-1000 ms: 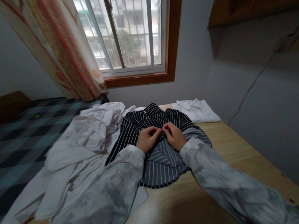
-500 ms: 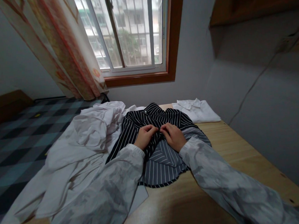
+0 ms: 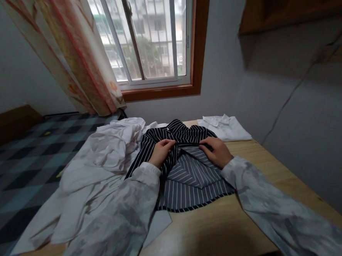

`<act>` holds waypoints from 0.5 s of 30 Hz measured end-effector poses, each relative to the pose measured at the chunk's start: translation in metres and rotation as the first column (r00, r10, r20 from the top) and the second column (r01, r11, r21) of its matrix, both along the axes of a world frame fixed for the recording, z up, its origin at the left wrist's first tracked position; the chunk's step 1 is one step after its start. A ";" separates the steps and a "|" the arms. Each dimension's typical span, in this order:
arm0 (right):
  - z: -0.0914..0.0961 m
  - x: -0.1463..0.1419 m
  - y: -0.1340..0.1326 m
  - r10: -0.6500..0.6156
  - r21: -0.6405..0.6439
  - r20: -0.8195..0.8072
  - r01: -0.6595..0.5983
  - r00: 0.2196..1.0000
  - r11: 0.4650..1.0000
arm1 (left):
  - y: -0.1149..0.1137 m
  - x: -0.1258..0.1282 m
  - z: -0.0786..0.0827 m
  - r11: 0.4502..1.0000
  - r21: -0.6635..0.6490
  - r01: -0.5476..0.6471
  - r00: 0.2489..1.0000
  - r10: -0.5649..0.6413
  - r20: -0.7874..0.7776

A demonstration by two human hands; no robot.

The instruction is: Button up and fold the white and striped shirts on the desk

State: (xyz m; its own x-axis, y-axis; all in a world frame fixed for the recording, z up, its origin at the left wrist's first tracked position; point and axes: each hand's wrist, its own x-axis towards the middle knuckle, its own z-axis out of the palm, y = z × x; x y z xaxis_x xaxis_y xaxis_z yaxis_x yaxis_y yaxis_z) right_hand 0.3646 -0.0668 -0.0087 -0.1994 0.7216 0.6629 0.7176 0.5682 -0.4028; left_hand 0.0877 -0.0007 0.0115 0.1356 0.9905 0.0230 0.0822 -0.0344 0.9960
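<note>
A black shirt with white stripes [image 3: 192, 198] lies on the wooden table, its collar toward the window and its greyish inner side showing near me. My left hand [image 3: 161, 152] pinches the shirt's front edge left of centre. A hand's width or so to the right, my right hand [image 3: 217, 151] grips the same edge between thumb and fingers. Between both hands the dark edge is stretched nearly straight. Below it the front hangs open over the lower back panel. Whether a button sits in the fingers is too small to tell.
Crumpled white clothes [image 3: 103, 163] pile up on the left of the table [image 3: 267, 184]. A folded white shirt [image 3: 227, 128] rests at the back right. Beside the table is a bed with a checked cover [image 3: 14, 180]. A white sheet [image 3: 156, 226] pokes out under my left sleeve.
My hands were close together at the middle of the shirt. The right hand has moved to the right with the edge, pulling it taut and spreading the front; the left shifted slightly left.
</note>
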 end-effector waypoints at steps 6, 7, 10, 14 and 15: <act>-0.004 0.028 -0.010 0.058 -0.224 -0.135 -0.087 0.989 0.971 | -0.042 -0.024 0.025 0.907 0.315 0.278 0.833 -0.065 -0.549; -0.004 0.028 -0.012 0.076 -0.251 -0.120 -0.105 0.990 0.962 | -0.053 -0.027 0.028 0.868 0.349 0.354 0.745 -0.036 -0.666; -0.006 0.022 -0.020 0.142 -0.280 -0.028 -0.144 0.990 0.949 | -0.080 -0.036 0.033 0.801 0.315 0.509 0.476 0.044 -0.879; -0.005 0.017 -0.028 0.178 -0.254 0.106 -0.147 0.978 0.956 | -0.092 -0.048 0.033 0.793 0.280 0.542 0.400 0.049 -0.915; -0.004 0.019 -0.028 0.182 -0.253 0.113 -0.149 0.977 0.956 | -0.091 -0.052 0.033 0.801 0.279 0.529 0.436 0.025 -0.900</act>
State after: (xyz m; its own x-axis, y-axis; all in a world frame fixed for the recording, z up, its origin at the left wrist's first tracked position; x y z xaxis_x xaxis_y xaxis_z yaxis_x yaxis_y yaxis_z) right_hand 0.3831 -0.0943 -0.0123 -0.4039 0.8065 0.4317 0.6784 0.5807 -0.4501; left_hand 0.0360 -0.0918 0.0444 0.6004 0.7832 0.1618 0.7424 -0.6210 0.2515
